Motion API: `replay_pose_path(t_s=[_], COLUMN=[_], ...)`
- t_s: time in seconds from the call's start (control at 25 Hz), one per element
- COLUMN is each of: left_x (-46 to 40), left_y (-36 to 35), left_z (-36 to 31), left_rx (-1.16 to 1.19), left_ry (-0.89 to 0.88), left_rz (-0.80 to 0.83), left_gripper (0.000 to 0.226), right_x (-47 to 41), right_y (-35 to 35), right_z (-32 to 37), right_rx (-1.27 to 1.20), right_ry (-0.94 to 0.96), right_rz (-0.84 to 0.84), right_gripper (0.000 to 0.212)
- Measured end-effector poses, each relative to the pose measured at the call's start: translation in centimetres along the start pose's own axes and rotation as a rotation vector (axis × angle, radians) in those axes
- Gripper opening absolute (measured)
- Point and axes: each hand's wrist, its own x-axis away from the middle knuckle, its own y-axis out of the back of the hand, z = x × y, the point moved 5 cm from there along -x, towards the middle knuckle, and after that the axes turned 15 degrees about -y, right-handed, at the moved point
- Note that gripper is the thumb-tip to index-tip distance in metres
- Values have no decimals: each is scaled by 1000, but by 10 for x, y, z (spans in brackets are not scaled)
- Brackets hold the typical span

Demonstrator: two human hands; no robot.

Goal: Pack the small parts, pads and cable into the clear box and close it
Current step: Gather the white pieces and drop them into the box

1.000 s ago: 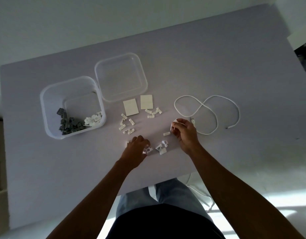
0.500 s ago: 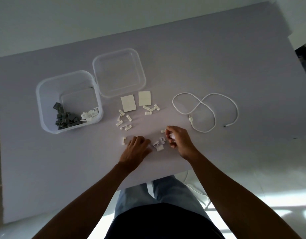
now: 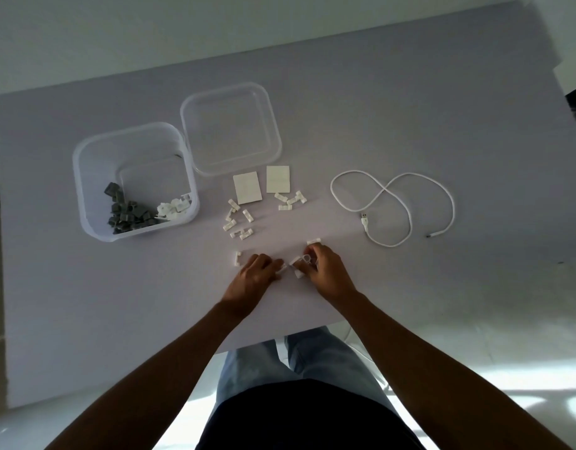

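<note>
**Gathering the last white clips near the table edge**

Both hands work the near cluster of small white plastic clips [image 3: 298, 266] on the pale grey table [image 3: 410, 125]. The left hand [image 3: 256, 277] lies palm-down with its fingers curled onto a clip at its fingertips; whether it has pinched that piece or only rests on it cannot be told. The right hand [image 3: 325, 274] is curled narrowly around a few clips, seemingly gripping at least one.

The clear square plastic box [image 3: 85, 177] stands open, well to the left, already holding dark grey parts [image 3: 126, 211] and some white ones. Its clear lid [image 3: 273, 131] lies just beside it. Two cream rectangular pads [image 3: 246, 187], more loose white clips [image 3: 238, 222] and the coiled white cable [image 3: 393, 203] are on the table, not yet packed.

To do this step well, sweeping the scattered clips together into one cupped hand probably beats picking singly; the pieces are tiny and light and likely slip from fingertips. One stray clip [image 3: 237, 257] sits left of the left hand and another [image 3: 313, 241] just beyond the right; both are easy to overlook. The handful is best released low inside the box so nothing bounces out.
</note>
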Motion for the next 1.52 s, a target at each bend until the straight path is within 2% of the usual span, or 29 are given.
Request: replay_pose_path(t_s=[0.04, 0.12, 0.16, 0.24, 0.32, 0.44, 0.52, 0.56, 0.6, 0.68, 0.76, 0.8, 0.88, 1.04, 1.12, 1.2, 1.24, 1.28, 1.4, 1.52], left_x=[-3, -5, -5, -5, -8, -17, -22, -24, -25, -30, -42, -45, -48, -55, -51, -57, -59, -45, -48, -43], left_y=[4, 15, 18, 18, 21, 28, 29, 27, 25, 21, 22, 20, 15, 7, 2, 12, 15, 53, 101, 123], left_z=[3, 12, 15, 13, 8, 6, 5, 6, 9, 20, 23, 18, 10, 0, -1, 4, 4, 30, 36, 41], left_rx=[83, 354, 554, 1098, 1528, 1786, 1799, 1707, 1528, 955, 370, 204, 75, -103, -101, 2, 135, 250, 606, 875], left_ry=[86, 398, 571, 825, 955, 973, 995, 1027, 1060, 1028, 772, 645, 484, 323, 353, 448, 505, 569, 598, 700], left_rz=[-32, -123, -150, -250, -329, -344, -324, -290, -239, -80, 120, 203, 318, 404, 432, 383, 318, 197, -24, -168], left_gripper=[31, 30, 29, 24, 19, 17, 16, 15, 17, 34, 39, 37, 37, 40, 36, 33, 32, 32, 26, 25], right_x=[-1, -3, -3, -6, -9, 1, 8, 10, 13, 15, 18, 21, 27, 36, 35, 23, 21, 19, 17, 16], right_y=[0, 1, 3, 9, 14, 17, 20, 22, 24, 28, 23, 19, 13, 4, 0, 2, 4, -9, -2, -3], right_z=[1, 3, 3, 5, 0, -1, -1, -1, -2, -5, -7, -6, -8, -12, -14, -12, -14, 28, 66, 78], right_rx=[-3, -25, -37, -82, -289, -845, -1035, -1026, -922, -529, -207, -95, 69, 226, 263, 224, 148, 53, -357, -528], right_ry=[2, 3, -4, -70, -256, -520, -562, -535, -472, -288, -134, -60, 58, 89, 97, 40, -34, -82, -289, -270], right_rz=[-5, -2, -8, -23, 47, 255, 341, 341, 295, 129, 31, 17, 14, 27, 11, -24, -15, 1, 84, 184], right_gripper=[32, 28, 27, 27, 25, 20, 21, 21, 22, 25, 20, 20, 26, 34, 26, 22, 23, 25, 32, 30])
